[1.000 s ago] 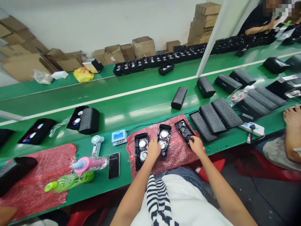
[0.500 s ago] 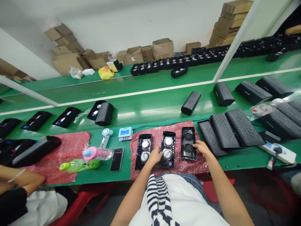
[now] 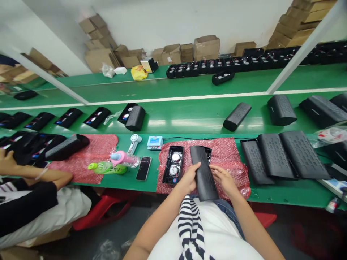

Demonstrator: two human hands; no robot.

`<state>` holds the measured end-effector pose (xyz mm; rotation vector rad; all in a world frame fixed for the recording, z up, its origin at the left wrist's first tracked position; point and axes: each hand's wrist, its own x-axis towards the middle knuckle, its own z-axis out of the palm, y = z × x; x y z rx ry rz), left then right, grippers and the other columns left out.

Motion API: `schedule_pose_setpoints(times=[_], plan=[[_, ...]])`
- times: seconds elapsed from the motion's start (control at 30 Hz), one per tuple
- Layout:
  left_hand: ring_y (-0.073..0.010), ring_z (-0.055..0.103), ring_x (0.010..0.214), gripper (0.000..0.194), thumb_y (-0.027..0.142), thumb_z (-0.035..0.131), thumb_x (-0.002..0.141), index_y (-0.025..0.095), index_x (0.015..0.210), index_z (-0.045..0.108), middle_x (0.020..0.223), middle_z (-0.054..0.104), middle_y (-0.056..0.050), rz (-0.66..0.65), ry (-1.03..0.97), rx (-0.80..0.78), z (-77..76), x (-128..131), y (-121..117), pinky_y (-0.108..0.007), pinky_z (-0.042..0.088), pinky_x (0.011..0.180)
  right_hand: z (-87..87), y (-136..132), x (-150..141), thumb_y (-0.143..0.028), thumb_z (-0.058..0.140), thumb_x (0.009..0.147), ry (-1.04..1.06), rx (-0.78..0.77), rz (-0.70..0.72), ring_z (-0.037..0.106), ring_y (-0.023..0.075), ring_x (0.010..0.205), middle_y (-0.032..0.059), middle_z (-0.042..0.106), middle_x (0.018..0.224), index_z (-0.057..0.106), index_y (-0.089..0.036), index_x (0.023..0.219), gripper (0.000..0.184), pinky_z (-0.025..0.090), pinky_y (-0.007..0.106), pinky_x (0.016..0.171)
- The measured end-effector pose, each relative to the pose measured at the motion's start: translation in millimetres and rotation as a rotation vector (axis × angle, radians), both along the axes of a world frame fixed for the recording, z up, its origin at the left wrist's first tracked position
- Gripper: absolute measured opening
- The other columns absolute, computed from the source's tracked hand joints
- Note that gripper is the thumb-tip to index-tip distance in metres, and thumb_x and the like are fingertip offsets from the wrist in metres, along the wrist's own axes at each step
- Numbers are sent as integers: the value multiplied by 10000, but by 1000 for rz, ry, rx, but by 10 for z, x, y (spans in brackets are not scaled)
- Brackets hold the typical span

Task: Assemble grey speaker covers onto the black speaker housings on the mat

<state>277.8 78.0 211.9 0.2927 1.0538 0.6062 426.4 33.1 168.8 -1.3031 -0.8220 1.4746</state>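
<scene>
1. The green bench point(image 3: 189, 122) carries a red bubble-wrap mat point(image 3: 230, 159), your landmark.
2. Right of the mat lie three textured covers point(image 3: 273, 155).
3. Over the mat's near edge, you hold a black cover panel point(image 3: 204, 173): left hand point(image 3: 189, 178) and right hand point(image 3: 223, 178) each have their grip closed on a long side.
4. On the mat's left part sits an open speaker shell point(image 3: 173, 169); seating the panel squarely looks the likely demand.

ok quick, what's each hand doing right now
Left hand: closed on the left edge of the black speaker cover.
Right hand: fingers against the cover's right edge, steadying it.
</scene>
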Motion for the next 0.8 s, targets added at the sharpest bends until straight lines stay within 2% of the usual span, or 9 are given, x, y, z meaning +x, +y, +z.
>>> schedule_pose_setpoints(times=[0.1,0.17,0.27,0.37,0.43,0.5,0.57,0.7,0.8], plan=[[-172,634,812,443,435,619,717,173,1061,528,904,667,-57,54,14,89,-52,47,-80,-305,506,745,-24,-30,-179,-585,644,695,-5,-71,50,437,279,1220,96,523,1280,524,-239,1214,635,302,480,1060],[-169,630,842,492,489,576,736,196,1125,512,967,663,-49,-39,-25,167,-69,15,-129,-295,497,738,-6,-66,-258,-532,705,658,-31,-31,94,378,269,1269,89,444,1358,389,-263,1322,783,251,470,1091],[-179,616,929,522,475,540,760,208,1208,506,1065,652,-55,-236,-11,398,-60,-160,-140,-320,477,825,34,-111,-291,-497,720,643,33,-16,149,421,289,1234,96,436,1360,239,-289,1393,916,312,475,1056],[-208,572,1041,480,423,538,766,186,1183,566,1149,631,-78,-341,354,696,-74,-518,-56,-363,422,950,0,-110,-250,-571,683,632,-73,-82,112,492,340,1153,127,470,1315,224,-270,1406,949,373,506,995],[-227,542,1100,450,376,548,757,177,1159,595,1190,614,-90,-345,736,799,-122,-855,8,-376,380,1003,-81,-73,-230,-629,681,590,-383,-89,15,434,389,1197,170,395,1372,224,-209,1418,1035,338,538,1011],[-228,545,1098,420,329,535,757,175,1141,609,1176,622,-91,-330,989,774,-201,-1235,32,-369,382,1001,-182,-16,-257,-681,670,565,-740,-98,-30,356,434,1244,225,307,1419,203,-130,1431,1128,294,567,1030],[-216,575,1033,382,301,513,757,176,1099,629,1106,652,-81,-314,1083,694,-297,-1605,-3,-350,423,946,-261,40,-357,-729,627,580,-993,-128,10,357,470,1229,284,318,1393,176,-66,1434,1172,315,596,1001],[-207,589,985,377,331,491,767,189,1086,632,1075,661,-67,-310,1125,573,-498,-2155,-184,-331,449,891,-275,97,-760,-765,542,629,-1173,-182,65,453,525,1107,359,445,1221,203,-15,1417,1140,411,633,852],[-202,591,981,392,362,489,767,201,1098,625,1079,660,-61,-347,1114,496,-629,-2388,-296,-325,452,878,-239,105,-1086,-753,543,633,-1205,-240,10,453,569,1066,385,396,1223,203,-48,1426,1114,415,667,764]])
